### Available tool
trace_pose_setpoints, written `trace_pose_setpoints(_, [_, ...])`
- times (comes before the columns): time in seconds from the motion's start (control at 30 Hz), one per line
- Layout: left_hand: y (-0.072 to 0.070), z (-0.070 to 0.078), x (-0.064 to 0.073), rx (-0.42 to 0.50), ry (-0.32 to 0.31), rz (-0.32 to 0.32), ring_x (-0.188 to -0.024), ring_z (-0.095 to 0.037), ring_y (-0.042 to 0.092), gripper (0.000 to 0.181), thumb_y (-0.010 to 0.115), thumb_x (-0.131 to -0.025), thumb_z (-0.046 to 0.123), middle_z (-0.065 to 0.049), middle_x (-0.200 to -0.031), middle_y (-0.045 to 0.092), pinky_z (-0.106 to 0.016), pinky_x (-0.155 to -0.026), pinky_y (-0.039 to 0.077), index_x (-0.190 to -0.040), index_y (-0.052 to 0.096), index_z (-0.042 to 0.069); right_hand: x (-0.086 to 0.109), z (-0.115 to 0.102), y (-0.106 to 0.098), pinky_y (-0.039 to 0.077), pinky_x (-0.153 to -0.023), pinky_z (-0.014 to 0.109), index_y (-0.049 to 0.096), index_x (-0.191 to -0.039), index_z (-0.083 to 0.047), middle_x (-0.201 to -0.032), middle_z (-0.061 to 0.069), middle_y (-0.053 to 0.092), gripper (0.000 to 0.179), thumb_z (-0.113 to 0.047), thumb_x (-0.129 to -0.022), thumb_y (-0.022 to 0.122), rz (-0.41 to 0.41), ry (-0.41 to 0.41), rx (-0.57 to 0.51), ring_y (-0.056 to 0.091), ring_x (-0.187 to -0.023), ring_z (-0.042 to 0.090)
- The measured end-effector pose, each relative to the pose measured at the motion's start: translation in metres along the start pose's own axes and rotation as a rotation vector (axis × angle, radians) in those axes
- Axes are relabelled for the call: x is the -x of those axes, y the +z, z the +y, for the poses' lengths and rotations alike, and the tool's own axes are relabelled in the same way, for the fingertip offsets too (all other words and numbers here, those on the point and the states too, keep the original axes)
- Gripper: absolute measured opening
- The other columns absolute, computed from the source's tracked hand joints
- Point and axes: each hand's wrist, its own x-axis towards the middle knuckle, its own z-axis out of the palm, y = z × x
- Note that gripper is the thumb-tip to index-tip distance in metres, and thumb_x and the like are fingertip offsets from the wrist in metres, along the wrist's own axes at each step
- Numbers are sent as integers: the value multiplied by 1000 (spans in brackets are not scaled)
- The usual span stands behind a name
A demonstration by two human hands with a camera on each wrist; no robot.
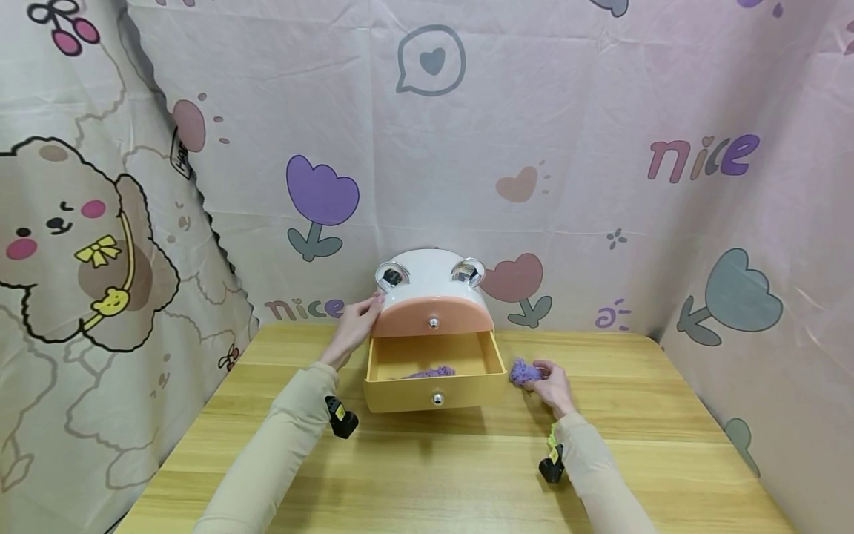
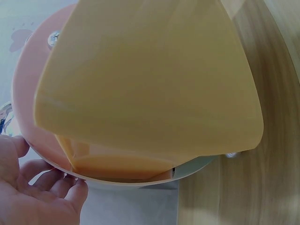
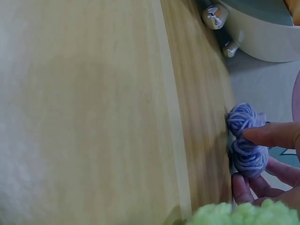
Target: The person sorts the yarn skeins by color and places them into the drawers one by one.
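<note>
A small drawer box (image 1: 432, 276) with a white domed top and round silvery eyes stands at the back of the table. Its lower yellow drawer (image 1: 400, 394) is pulled out, and purple yarn (image 1: 437, 372) lies inside. The upper peach drawer (image 1: 407, 317) is closed. My left hand (image 1: 356, 326) touches the box's left side; in the left wrist view its fingertips (image 2: 78, 187) rest along the rim. Right of the drawer, my right hand (image 1: 552, 386) pinches a purple yarn bundle (image 3: 248, 140), narrowed at its middle, between thumb and fingers.
A fuzzy light green thing (image 3: 248, 215) is by my right wrist; whether it lies on the table or hangs is unclear. The wooden table (image 1: 427, 475) ends at a printed cloth backdrop (image 1: 427, 148). Black wrist cameras (image 1: 343, 419) sit under both sleeves.
</note>
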Motion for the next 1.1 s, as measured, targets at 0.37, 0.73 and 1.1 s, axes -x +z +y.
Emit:
trace_pose_setpoints(0.37, [-1,-1,0,-9,9,-1,-153,-35,28,52,43,-109,33,-14,-162,33,-46,-128,22,-150,43,1,1,0,-1,47,-109,54,53,-136,11,-135,36,56,63,10,-74,67,24,2,3,56,-122,48])
trace_pose_setpoints(0.73, [0,0,0,0,7,4,-153,-35,28,52,44,-109,33,-13,-163,33,-46,-128,22,-150,43,1,4,-3,-2,48,-99,40,62,-127,9,-128,31,63,52,1,-77,70,82,-23,20,59,-118,41])
trace_pose_setpoints(1.1, [-1,-1,0,-3,1,0,-154,-34,27,53,43,-109,34,-13,-163,32,-45,-129,20,-150,41,2,11,-27,-9,56,-95,37,61,-128,8,-130,31,60,46,-6,-85,70,108,-70,-45,62,-114,39])
